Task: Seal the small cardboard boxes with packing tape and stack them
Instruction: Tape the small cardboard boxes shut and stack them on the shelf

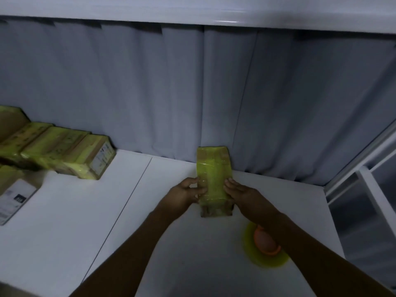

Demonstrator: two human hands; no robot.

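Though dim, tape roll (265,248) behind forearm (300,236).

You have no legible text here. White label (101,157) on the end of the taped box (85,161), left row: print too blurred to read. Same for the second label (16,199) on the flat box (9,179) at the left edge.
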